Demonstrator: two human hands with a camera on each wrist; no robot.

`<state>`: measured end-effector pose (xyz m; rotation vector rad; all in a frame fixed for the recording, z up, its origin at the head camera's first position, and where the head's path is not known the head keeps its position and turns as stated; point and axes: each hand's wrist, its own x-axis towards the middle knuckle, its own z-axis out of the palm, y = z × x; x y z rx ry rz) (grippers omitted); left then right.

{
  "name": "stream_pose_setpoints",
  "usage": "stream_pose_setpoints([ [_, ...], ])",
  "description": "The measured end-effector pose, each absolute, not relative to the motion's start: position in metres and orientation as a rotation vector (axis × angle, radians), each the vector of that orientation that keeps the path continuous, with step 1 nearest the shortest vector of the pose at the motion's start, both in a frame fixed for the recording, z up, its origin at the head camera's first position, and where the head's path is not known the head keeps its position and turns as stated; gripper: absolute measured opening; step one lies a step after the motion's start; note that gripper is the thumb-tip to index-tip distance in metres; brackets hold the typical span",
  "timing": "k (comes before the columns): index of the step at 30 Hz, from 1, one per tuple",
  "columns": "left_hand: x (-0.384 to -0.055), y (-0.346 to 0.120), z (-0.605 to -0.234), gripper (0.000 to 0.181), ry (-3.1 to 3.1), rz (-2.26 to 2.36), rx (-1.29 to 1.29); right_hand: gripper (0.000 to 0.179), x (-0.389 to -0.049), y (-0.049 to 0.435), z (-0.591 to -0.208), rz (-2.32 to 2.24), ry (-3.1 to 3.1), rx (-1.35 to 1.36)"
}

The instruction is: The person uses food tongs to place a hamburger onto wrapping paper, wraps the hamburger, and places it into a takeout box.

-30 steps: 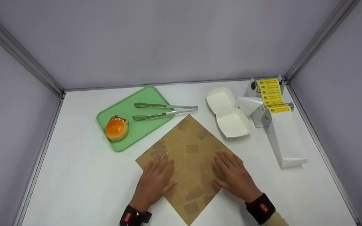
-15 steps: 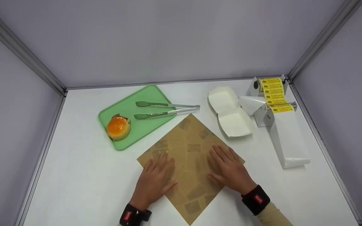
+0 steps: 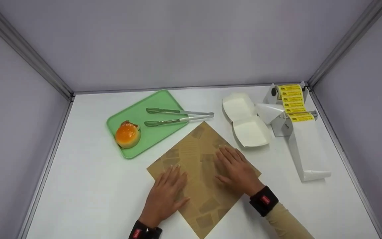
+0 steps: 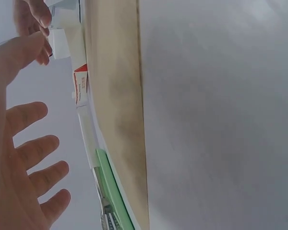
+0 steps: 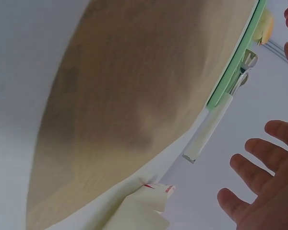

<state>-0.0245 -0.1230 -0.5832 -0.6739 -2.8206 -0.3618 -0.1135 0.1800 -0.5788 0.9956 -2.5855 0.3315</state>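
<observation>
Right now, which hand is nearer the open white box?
The right hand, over the side of the brown paper toward the white box; the left hand is over the opposite side.

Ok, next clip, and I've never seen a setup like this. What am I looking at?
No robot: these are a person's bare left hand and right hand. The wide picture comes from a camera worn on the head, looking down; the two close ones come from cameras on the wrists. On the white table are brown paper, a green tray bearing a burger, tongs partly on the tray, an open white box, and a dispenser with yellow labels. Both hands are spread over the paper, and neither holds anything.
</observation>
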Motion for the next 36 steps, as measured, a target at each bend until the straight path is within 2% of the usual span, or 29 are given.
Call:
stream_pose_setpoints([
  [17, -0.017, -0.125, -0.588, 0.076, -2.845, -0.398, -0.651, 0.08, -0.157, 0.147, -0.565, 0.348, -2.752, 1.023],
  [36, -0.016, -0.121, -0.584, 0.078, -2.964, -0.441, -0.61, 0.079, -0.214, 0.115, -0.566, 0.292, -2.718, 1.01],
])
